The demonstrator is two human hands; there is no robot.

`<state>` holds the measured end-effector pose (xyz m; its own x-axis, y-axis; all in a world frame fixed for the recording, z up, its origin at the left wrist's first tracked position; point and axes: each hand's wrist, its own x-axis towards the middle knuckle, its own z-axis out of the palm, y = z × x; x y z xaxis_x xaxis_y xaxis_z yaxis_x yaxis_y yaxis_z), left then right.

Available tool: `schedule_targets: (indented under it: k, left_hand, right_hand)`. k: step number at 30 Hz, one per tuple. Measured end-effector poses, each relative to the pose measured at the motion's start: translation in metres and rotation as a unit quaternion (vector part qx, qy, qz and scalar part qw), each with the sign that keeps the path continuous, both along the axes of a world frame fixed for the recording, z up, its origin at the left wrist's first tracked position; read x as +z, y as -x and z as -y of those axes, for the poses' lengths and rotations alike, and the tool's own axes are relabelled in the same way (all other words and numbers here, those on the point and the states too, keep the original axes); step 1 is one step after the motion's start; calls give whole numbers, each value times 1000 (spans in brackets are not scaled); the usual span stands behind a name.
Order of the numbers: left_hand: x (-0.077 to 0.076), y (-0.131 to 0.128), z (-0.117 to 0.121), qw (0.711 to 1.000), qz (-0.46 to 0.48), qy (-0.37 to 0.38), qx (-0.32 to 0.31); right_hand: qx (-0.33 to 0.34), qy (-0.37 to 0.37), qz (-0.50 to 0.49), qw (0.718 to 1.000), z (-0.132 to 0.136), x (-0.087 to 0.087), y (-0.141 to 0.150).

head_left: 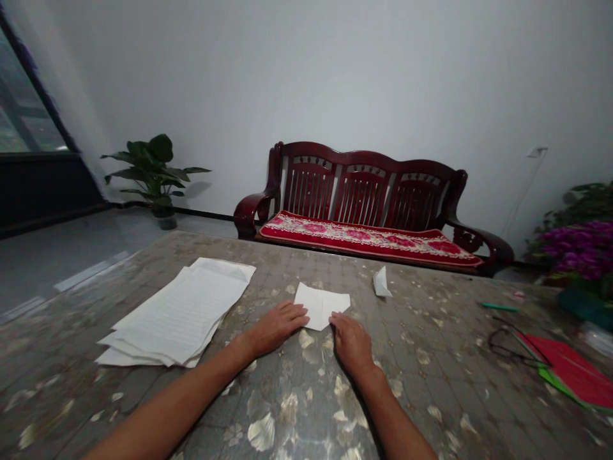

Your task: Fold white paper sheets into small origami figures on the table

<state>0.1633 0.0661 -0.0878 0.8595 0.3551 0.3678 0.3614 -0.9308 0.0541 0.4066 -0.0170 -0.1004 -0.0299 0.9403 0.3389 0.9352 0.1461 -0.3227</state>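
A folded white paper sheet (320,305) lies on the patterned table cover (421,383), just ahead of both hands. My left hand (278,329) rests palm down with its fingertips on the sheet's left side. My right hand (352,345) lies flat beside it, fingers touching the sheet's lower edge. Neither hand visibly grips the paper. To the left of my left hand is a loose stack of lined white paper (179,313). A small folded paper piece (382,283) stands farther ahead, to the right.
On the table's right side are a green pen (500,306), a thin black cord or eyeglass frame (512,348), and red and green sheets (569,374). Beyond the table's far edge stand a dark wooden bench (364,191), a potted plant (158,172), and magenta flowers (579,246).
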Motion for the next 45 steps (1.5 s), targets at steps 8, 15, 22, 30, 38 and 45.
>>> schedule_targets:
  k: [8, 15, 22, 30, 38, 45]
  left_hand:
    - [16, -2, -17, 998, 21, -17, -56]
    - [28, -19, -17, 991, 34, 120, -53]
    - [35, -37, -29, 963, -20, 268, 6]
    - [30, 0, -27, 982, -61, 180, -24]
    - [28, 5, -27, 990, -39, 119, -59]
    - [26, -8, -11, 988, -12, 148, -43]
  right_hand:
    - [1, -13, -14, 1000, -1, -2, -1]
    - [12, -14, -23, 1000, 1, -1, -2]
    - [25, -6, -32, 999, 6, 4, -1]
    - [32, -10, -46, 998, 5, 0, -4]
    - [36, -20, -66, 997, 1, -6, -7]
    - [43, -21, -57, 997, 1, -7, -8]
